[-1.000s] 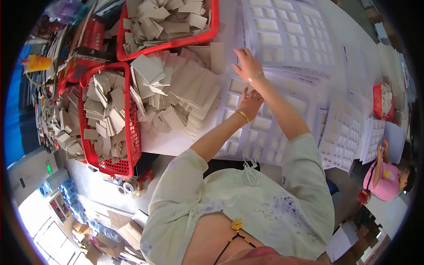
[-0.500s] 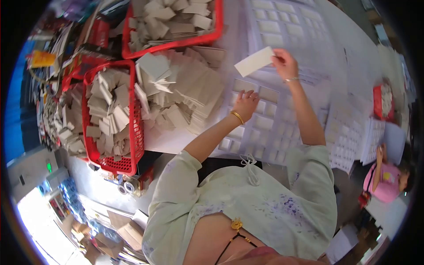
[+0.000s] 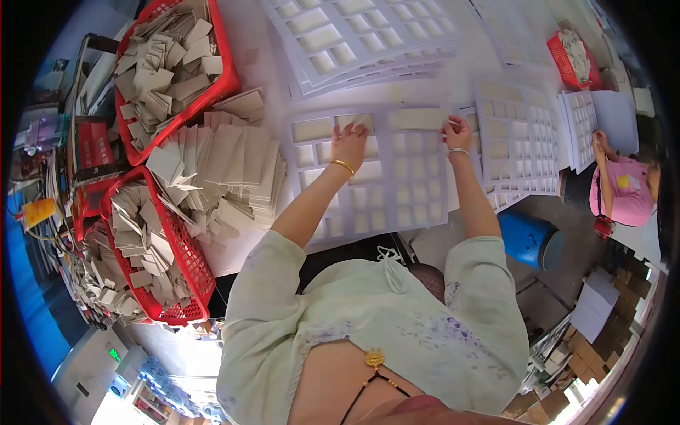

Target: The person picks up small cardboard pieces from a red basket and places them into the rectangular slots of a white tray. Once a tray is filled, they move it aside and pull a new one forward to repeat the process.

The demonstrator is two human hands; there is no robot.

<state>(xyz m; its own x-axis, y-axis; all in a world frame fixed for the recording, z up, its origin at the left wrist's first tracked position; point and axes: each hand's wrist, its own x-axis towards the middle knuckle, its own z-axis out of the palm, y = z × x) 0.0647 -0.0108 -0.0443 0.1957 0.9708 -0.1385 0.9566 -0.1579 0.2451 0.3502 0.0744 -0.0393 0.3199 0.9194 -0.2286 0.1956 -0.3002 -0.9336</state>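
In front of me lies a white sheet with many rectangular windows (image 3: 387, 180), backed by cream panels. My left hand (image 3: 349, 144) rests flat on its upper left part, fingers spread near the edge of a top window. A long cream card strip (image 3: 419, 118) is pinched at its right end by my right hand (image 3: 457, 132). The strip lies over the sheet's top right window. Left of the sheet, a heap of loose grey-white cards (image 3: 237, 159) is fanned out.
Two red baskets of card pieces, an upper one (image 3: 232, 79) and a lower one (image 3: 195, 273), stand at left. Stacked windowed sheets (image 3: 340, 35) lie beyond, more (image 3: 513, 131) at right. A blue drum (image 3: 528, 239) stands below the table; a person in pink (image 3: 623, 188) works at far right.
My right hand has brought the card strip down from above onto the sheet's top right window. My left hand stays on the sheet. The view has turned, with the baskets shifting left.
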